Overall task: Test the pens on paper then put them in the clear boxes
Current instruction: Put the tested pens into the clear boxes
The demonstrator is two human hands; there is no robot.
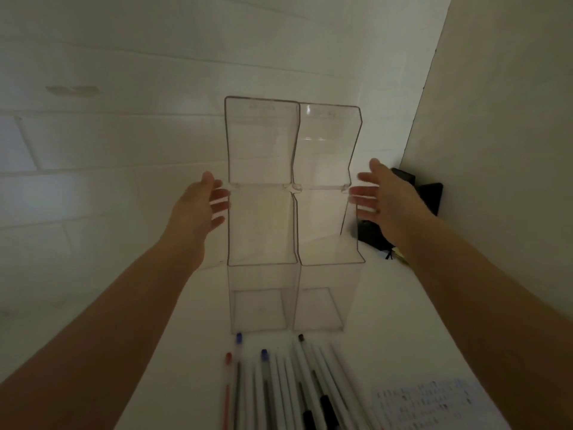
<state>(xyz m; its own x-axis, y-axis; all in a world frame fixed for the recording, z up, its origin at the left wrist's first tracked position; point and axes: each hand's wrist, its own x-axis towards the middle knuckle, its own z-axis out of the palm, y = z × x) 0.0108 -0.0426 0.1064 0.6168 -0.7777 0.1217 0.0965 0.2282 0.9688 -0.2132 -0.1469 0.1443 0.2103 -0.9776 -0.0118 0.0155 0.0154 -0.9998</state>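
Stacked clear boxes [263,231] stand two wide and two high on the white table, against a white brick wall. All look empty. My left hand [201,206] is open with spread fingers just left of the stack, near the seam between tiers. My right hand [384,193] is open at the stack's right side, at the same height. Neither hand holds anything; whether the fingertips touch the plastic is unclear. Several pens [288,386] with red, blue and black caps lie side by side on the table in front of the boxes. A sheet of paper [434,405] with scribbled marks lies at the lower right.
A black object [428,193] stands in the corner behind my right hand. A plain wall [496,119] closes the right side. The white table [192,321] extends in front of the brick wall [124,135].
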